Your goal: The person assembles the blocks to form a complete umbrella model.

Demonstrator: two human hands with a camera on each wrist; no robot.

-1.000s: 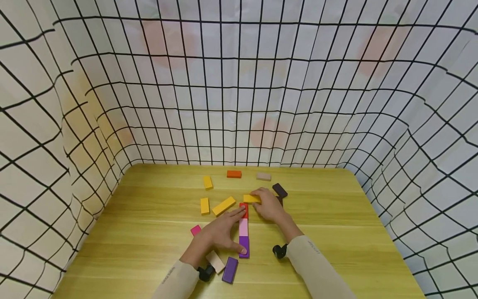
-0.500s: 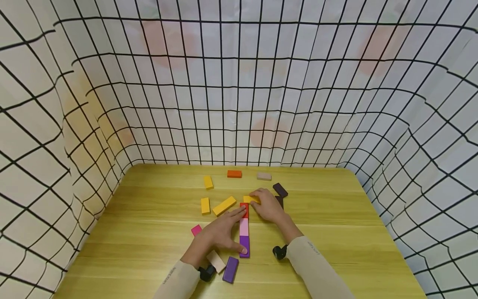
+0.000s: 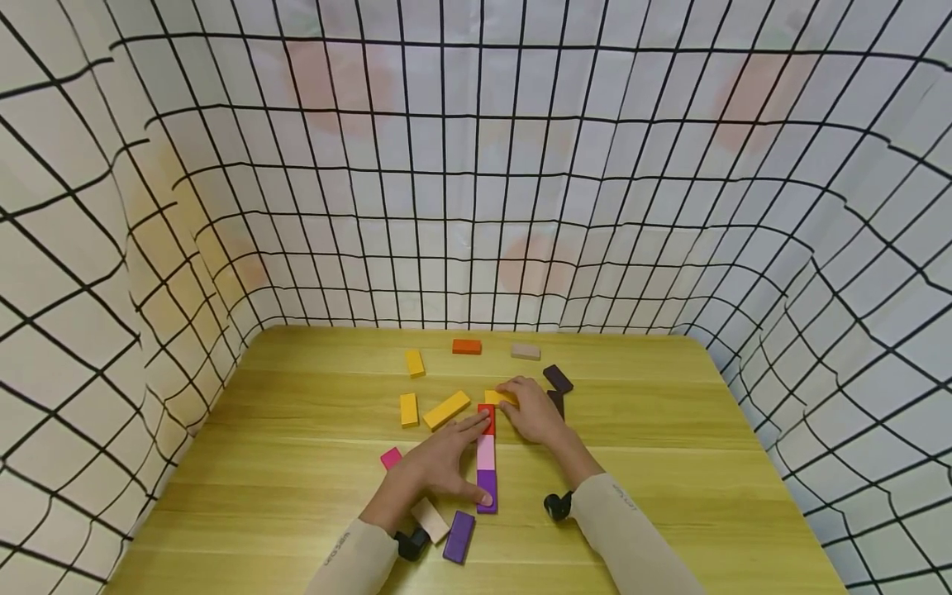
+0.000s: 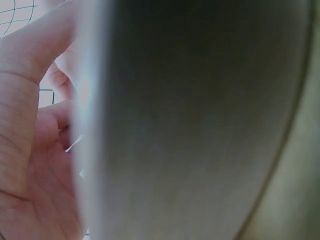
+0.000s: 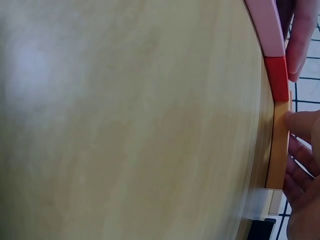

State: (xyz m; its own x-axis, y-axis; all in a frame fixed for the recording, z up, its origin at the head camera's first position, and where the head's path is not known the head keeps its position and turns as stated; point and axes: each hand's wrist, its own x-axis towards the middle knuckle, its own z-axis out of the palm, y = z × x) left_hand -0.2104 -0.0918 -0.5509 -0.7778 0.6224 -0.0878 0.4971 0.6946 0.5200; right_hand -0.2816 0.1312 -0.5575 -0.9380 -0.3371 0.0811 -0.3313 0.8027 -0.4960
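Note:
A straight row of a red block (image 3: 489, 429), a pink block (image 3: 486, 452) and a purple block (image 3: 487, 483) lies end to end on the wooden table (image 3: 297, 496). My left hand (image 3: 437, 461) spans it from the left, extended fingertips on the red block and thumb on the purple one. At the row's far end, a yellow block (image 3: 493, 397) lies crosswise, its left end meeting the red block; my right hand (image 3: 531, 411) pinches it between thumb and fingers. The right wrist view shows this grip on the yellow block (image 5: 279, 155). A blurred surface hides much of the left wrist view.
Two short yellow blocks and a longer yellow block (image 3: 446, 411) lie left of the row. Orange (image 3: 466, 347) and beige (image 3: 525, 351) blocks are behind, two dark ones (image 3: 558, 378) on the right. Nearer me are a loose purple block (image 3: 459, 538), a cream one (image 3: 431, 522) and a magenta one (image 3: 390, 459).
My right fingers have slid slightly left along the yellow block, covering more of it. The left hand keeps its place on the row.

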